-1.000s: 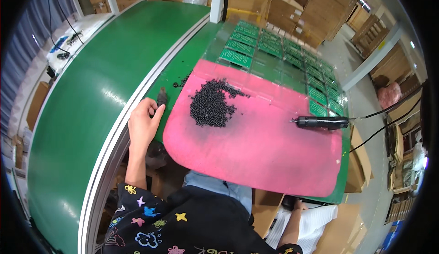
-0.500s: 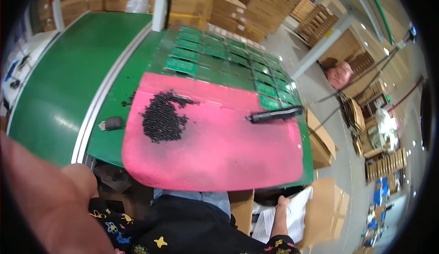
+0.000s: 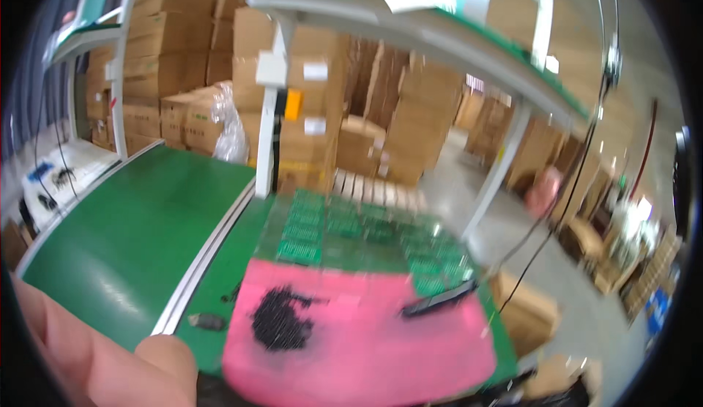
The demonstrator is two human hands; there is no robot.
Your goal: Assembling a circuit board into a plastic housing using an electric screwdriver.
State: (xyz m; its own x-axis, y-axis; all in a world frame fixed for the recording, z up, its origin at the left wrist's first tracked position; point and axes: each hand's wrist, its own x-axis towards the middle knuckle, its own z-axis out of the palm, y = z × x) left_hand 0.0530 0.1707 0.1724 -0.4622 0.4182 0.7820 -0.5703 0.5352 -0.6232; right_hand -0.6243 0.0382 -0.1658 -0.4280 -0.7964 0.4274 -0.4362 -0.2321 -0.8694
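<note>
My left hand [image 3: 95, 356] looms very close at the lower left edge, cut off and smeared, so I cannot tell what its fingers do. My right hand is out of sight. Past the left hand, a pink mat [image 3: 366, 356] covers the near part of a green bench. On its left side lies a heap of small black screw-like pieces [image 3: 280, 322]. A black electric screwdriver [image 3: 439, 299] with a cord rests across the mat's far right part, touched by neither hand. A small dark grey object [image 3: 207, 322] sits left of the mat.
Green rectangular pieces [image 3: 300, 250] lie in rows beyond the mat. A green conveyor belt [image 3: 146, 216] with a pale metal rail [image 3: 209, 257] runs along the left. White posts [image 3: 500, 169] hold a shelf overhead. Cardboard boxes [image 3: 168, 55] are stacked behind; an opened carton [image 3: 523, 312] stands at right.
The view has tilted up, so the bench sits lower in the picture and the overhead shelf shows. My right hand has left the view. The screwdriver and black heap stay on the mat.
</note>
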